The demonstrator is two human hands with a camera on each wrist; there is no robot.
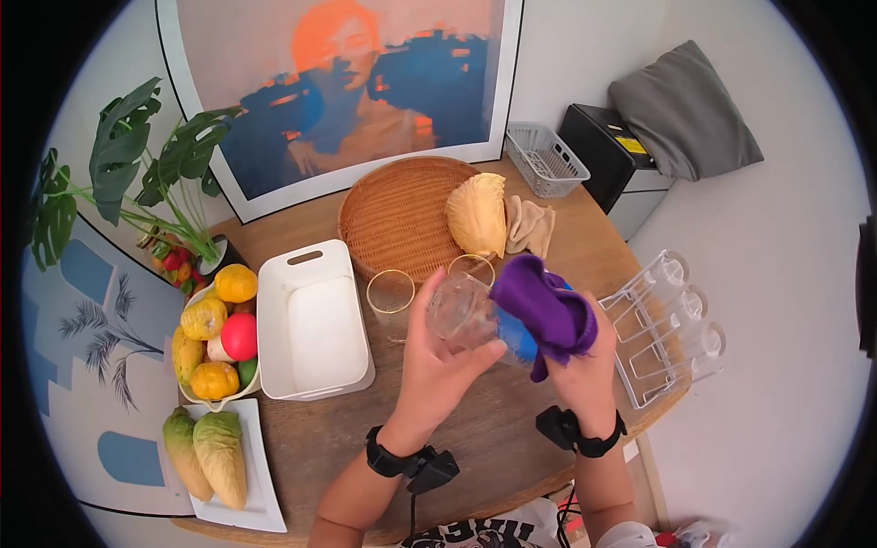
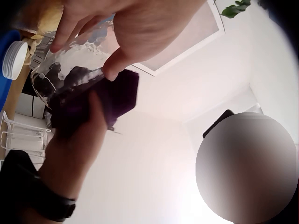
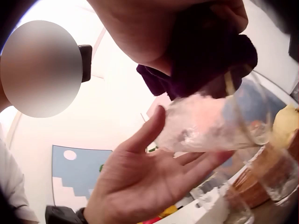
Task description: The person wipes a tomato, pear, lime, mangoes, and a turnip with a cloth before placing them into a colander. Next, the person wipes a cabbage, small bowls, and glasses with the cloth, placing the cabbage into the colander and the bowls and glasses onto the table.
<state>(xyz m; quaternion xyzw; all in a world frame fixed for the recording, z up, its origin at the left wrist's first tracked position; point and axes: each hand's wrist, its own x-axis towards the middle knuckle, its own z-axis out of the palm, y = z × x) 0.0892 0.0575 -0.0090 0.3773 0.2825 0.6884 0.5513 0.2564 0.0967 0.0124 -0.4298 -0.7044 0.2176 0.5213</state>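
My left hand (image 1: 426,367) holds a clear drinking glass (image 1: 459,312) tipped on its side, thumb and fingers spread round it. A purple cloth (image 1: 545,309) is bunched in my right hand (image 1: 589,373), beside the glass. In the right wrist view, the cloth (image 3: 205,60) lies against the glass (image 3: 198,126) near its gold rim. Part of a blue object (image 1: 517,340) shows behind the cloth in the head view. Two more gold-rimmed glasses (image 1: 391,294) stand on the table just beyond my hands.
A white wire rack (image 1: 630,365) with three upturned glasses stands right. Left are a white bin (image 1: 364,379), a fruit bowl (image 1: 256,382) and a plate (image 1: 267,511) with two green-yellow vegetables. Behind sit a wicker tray (image 1: 393,215), a yellow folded item (image 1: 477,215) and a grey basket (image 1: 548,164).
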